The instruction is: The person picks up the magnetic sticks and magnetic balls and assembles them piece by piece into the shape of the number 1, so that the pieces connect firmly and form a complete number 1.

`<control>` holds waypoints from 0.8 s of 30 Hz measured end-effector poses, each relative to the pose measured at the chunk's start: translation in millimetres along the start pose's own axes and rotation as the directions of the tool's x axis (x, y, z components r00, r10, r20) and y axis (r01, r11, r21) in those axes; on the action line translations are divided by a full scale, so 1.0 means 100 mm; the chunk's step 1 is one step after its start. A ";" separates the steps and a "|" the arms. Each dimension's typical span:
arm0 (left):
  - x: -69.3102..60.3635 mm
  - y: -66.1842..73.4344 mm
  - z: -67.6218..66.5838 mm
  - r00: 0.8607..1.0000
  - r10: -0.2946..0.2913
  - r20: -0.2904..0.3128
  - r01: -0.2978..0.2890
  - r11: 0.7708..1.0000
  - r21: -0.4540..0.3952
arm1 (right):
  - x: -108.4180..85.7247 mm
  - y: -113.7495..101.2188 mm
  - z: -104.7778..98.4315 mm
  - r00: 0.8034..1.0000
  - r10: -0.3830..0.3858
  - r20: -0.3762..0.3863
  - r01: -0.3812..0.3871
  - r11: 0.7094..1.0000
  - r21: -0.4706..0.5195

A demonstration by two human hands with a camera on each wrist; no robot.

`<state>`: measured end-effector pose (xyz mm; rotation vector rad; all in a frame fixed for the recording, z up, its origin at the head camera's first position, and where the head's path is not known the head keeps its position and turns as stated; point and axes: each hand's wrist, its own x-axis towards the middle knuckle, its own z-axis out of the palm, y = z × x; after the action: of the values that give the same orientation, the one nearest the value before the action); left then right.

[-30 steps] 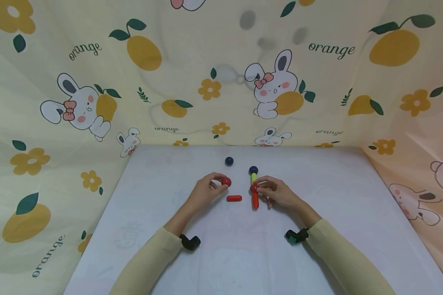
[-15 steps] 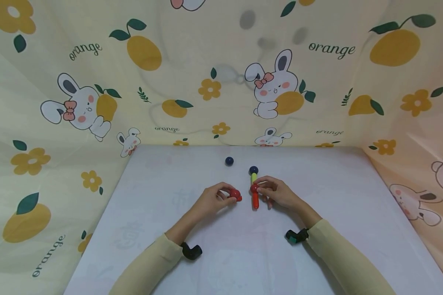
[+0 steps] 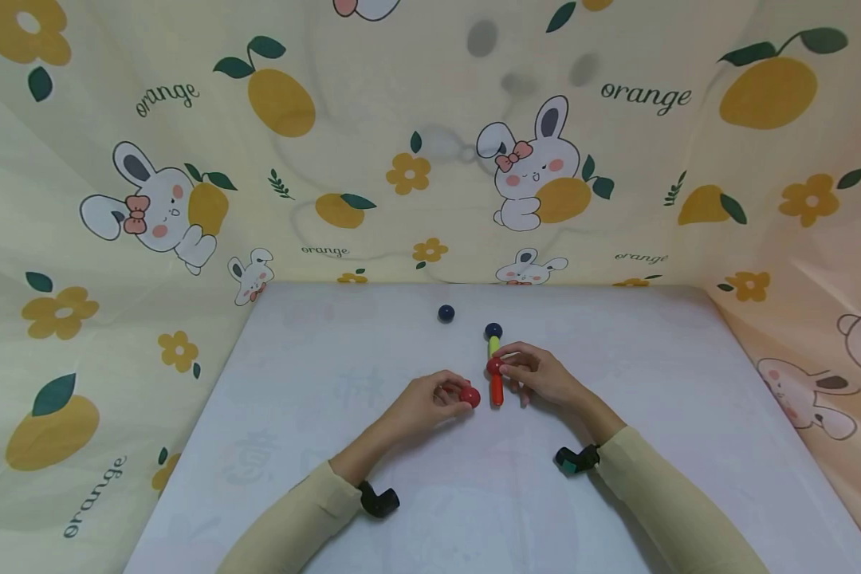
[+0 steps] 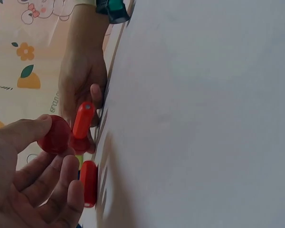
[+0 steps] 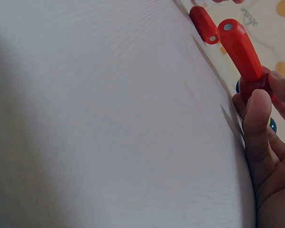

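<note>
My left hand point(image 3: 428, 405) pinches a red ball point(image 3: 469, 396) between thumb and fingers, just left of a red rod point(image 3: 497, 391). That rod belongs to a straight chain: dark blue ball point(image 3: 493, 330), yellow-green rod point(image 3: 493, 346), second red ball point(image 3: 495, 367), then the red rod pointing towards me. The chain's red ball is pinched by my right hand point(image 3: 543, 376). A silvery dot shows on the rod's free end in both wrist views. A loose red rod point(image 4: 89, 184) lies on the table near the left fingers; the left hand mostly covers it in the head view.
Another dark blue ball point(image 3: 446, 313) sits alone towards the back of the white table point(image 3: 430, 510). A patterned cloth point(image 3: 416, 96) rises behind the table and along both sides.
My left hand has carried its red ball right and towards me, passing over the loose red rod to near the chain's near end. The right hand and chain have stayed put.
</note>
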<state>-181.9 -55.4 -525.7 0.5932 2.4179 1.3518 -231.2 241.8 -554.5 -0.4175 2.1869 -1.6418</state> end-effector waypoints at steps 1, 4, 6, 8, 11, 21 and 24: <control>0.00 0.00 0.02 1.000 0.000 0.006 0.000 1.000 -0.003 | 0.00 -0.01 0.00 1.000 0.000 0.000 0.000 1.000 0.000; -0.02 0.02 0.07 0.999 -0.022 0.026 0.023 1.000 -0.009 | 0.00 -0.01 0.00 1.000 -0.001 0.000 0.001 1.000 -0.005; -0.03 0.05 0.09 0.999 -0.042 0.033 0.042 0.999 -0.008 | 0.00 -0.01 0.00 1.000 0.003 -0.001 -0.003 1.000 -0.003; -0.04 0.07 0.12 0.998 -0.060 0.035 0.060 0.998 0.005 | 0.00 -0.01 0.00 1.000 0.004 -0.001 -0.004 1.000 -0.002; -0.04 0.07 0.17 0.995 -0.088 0.037 0.087 0.996 0.026 | -0.01 -0.01 0.00 1.000 0.004 0.003 -0.004 1.000 0.004; -0.03 0.06 0.31 0.992 -0.123 0.038 0.121 0.991 0.051 | -0.01 0.00 0.00 1.000 0.010 0.008 -0.010 1.000 0.006; -0.02 0.08 0.33 0.991 -0.135 0.021 0.134 0.990 0.052 | 0.00 -0.01 0.00 1.000 0.015 0.004 -0.015 1.000 0.012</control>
<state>-163.6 -28.4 -535.0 0.4468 2.4311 1.2259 -231.1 242.0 -553.6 -0.3992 2.1708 -1.6440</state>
